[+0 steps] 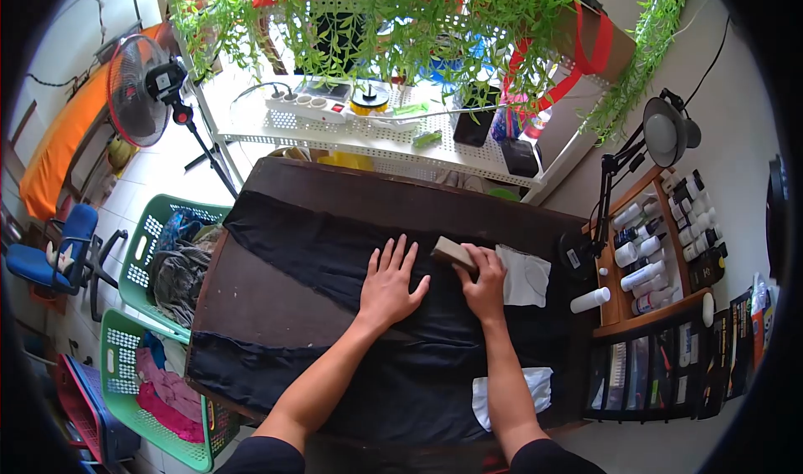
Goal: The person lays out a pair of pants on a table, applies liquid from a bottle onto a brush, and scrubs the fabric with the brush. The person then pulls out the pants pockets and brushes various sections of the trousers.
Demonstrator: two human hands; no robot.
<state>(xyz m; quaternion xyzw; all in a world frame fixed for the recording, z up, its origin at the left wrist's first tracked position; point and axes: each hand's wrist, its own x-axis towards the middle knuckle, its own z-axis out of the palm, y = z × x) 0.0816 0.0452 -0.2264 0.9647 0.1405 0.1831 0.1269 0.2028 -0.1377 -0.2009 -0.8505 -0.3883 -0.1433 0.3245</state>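
Observation:
A pair of black trousers (pixel 301 238) lies spread over a dark brown table, legs pointing left. My left hand (pixel 391 285) rests flat on the fabric near the middle, fingers spread, holding nothing. Just right of it, my right hand (pixel 483 286) grips a brown rectangular block (pixel 454 255) by its right end. The block sits against or just above the cloth; its underside is hidden. Beside my right hand, a white pocket lining (pixel 525 277) is turned out on the trousers. A second white lining (pixel 535 388) shows partly under my right forearm.
On the right stand a wooden rack (pixel 617 300) of bottles, a desk lamp (pixel 665 131) and a loose white bottle (pixel 590 300). Green baskets (pixel 125 286) of clothes flank the table's left edge. Behind are a white shelf (pixel 335 140), hanging plants and a fan (pixel 138 89).

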